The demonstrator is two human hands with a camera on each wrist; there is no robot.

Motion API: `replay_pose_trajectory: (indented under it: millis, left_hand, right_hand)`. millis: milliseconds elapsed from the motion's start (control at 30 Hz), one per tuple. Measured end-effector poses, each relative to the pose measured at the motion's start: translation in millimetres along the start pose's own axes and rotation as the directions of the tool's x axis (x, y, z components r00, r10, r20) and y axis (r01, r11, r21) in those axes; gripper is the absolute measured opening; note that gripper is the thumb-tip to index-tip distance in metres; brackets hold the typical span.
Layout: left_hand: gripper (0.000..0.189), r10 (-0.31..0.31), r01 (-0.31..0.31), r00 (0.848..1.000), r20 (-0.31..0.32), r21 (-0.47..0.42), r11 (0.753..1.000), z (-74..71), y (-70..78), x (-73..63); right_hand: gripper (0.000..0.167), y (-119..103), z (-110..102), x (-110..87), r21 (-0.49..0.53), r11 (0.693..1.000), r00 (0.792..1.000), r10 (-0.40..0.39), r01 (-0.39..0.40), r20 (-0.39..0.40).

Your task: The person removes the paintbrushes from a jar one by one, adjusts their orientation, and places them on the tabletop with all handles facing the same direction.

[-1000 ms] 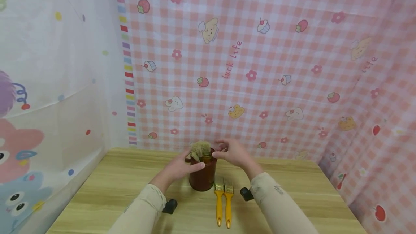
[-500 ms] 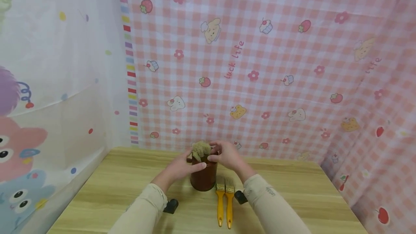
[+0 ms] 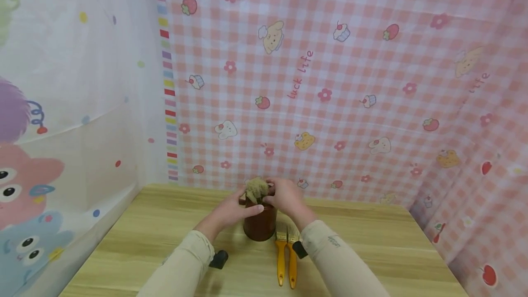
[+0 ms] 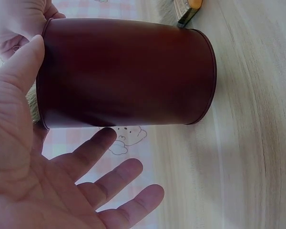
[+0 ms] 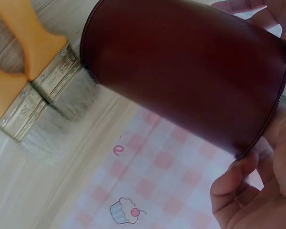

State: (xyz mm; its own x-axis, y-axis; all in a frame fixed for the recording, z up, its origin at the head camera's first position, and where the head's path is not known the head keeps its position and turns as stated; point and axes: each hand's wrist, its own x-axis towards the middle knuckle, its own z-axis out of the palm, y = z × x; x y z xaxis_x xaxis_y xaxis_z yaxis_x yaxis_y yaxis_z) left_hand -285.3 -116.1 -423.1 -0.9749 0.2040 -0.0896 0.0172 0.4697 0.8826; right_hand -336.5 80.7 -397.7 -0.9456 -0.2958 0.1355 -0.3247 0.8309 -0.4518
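A dark red cylindrical holder (image 3: 260, 224) stands upright on the table, with tan brush bristles (image 3: 257, 189) showing above its mouth. My left hand (image 3: 228, 210) holds the holder's rim from the left, its thumb on the near side. In the left wrist view, the other fingers (image 4: 119, 183) are spread beside the wall. From the right, my right hand (image 3: 286, 196) grips the rim with curled fingers (image 5: 231, 183), right beside the bristles. The inside of the holder is hidden.
Two paintbrushes (image 3: 281, 262) with yellow handles lie side by side right of the holder, bristles away from me. Black wrist devices (image 3: 219, 259) sit by both cuffs. A pink checked cloth (image 3: 330, 118) hangs behind the wooden table (image 3: 363, 246).
My right hand has moved left, from the holder's right edge to its rim beside the bristles. The left hand keeps its place on the rim. The view has shifted slightly.
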Motion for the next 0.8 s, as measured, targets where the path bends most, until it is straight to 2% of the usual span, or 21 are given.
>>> replay_pose_trajectory:
  millis: [167,300,433,567,700,800]
  left_hand:
    - [0.094,0.036,-0.036,0.999,-0.006,0.005,0.999,2.1,-0.6,2.3]
    - [0.096,0.041,-0.041,0.999,-0.001,0.013,0.999,4.6,-2.3,3.1]
    - [0.101,0.015,-0.015,1.000,-0.002,0.028,1.000,6.2,-4.6,2.1]
    - [0.100,0.010,-0.010,1.000,-0.006,0.025,1.000,5.6,-4.6,1.4]
    - [0.100,0.005,-0.005,1.000,-0.008,0.021,1.000,3.4,-3.6,1.0]
    - [0.100,0.001,-0.001,1.000,-0.006,0.018,1.000,2.1,-2.5,0.6]
  right_hand:
    - [0.059,-2,4,1.3,-0.118,0.993,0.998,0.005,-0.012,-0.055]
    - [0.060,0,6,-1.8,-0.103,0.995,0.997,-0.009,0.001,-0.080]
    - [0.067,3,4,-6.0,-0.006,1.000,0.996,-0.020,0.019,-0.091]
    - [0.073,5,-4,-6.6,0.130,0.991,0.993,-0.022,0.038,-0.118]
    - [0.077,4,-17,-5.2,0.251,0.967,0.987,0.005,0.035,-0.160]
    - [0.079,4,-29,-4.7,0.348,0.937,0.984,0.035,0.030,-0.176]
